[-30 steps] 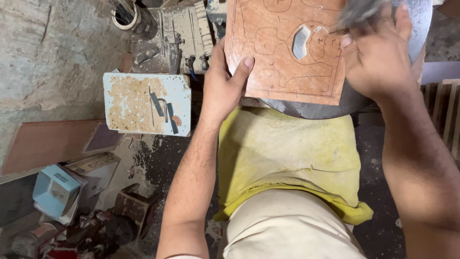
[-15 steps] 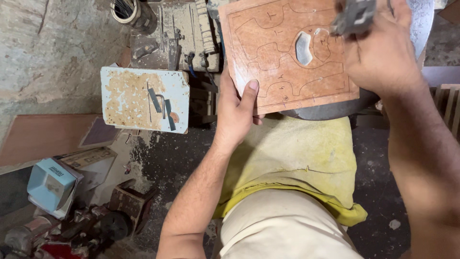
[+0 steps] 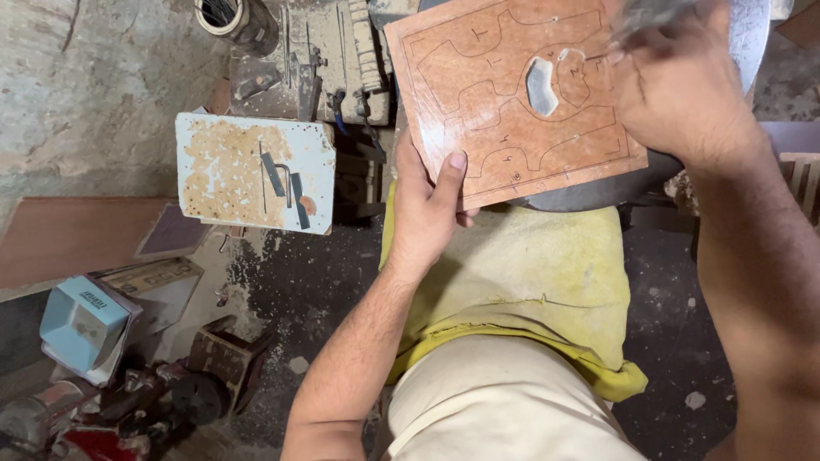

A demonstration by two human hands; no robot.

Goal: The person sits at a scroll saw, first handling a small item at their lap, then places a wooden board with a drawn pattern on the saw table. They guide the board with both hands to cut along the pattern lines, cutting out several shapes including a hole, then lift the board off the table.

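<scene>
A reddish-brown board (image 3: 478,102) with drawn outlines and one cut-out hole (image 3: 541,85) rests on a round grey metal table (image 3: 589,192). My left hand (image 3: 427,205) grips the board's near left corner, thumb on top. My right hand (image 3: 675,81) is over the board's far right part, closed around a blurred grey tool (image 3: 641,15) close to the hole. A yellow cloth (image 3: 530,290) covers my lap below the board.
A small pale blue stand (image 3: 213,171) dusted with sawdust carries a few metal pieces (image 3: 286,183). A light blue box (image 3: 81,329) and dark machine parts (image 3: 171,401) lie on the floor at the left. Cluttered tools (image 3: 325,60) sit behind the stand.
The board has turned and tilted, its near left corner swinging toward me. My left hand slid down to that corner. My right hand with the tool stayed by the hole.
</scene>
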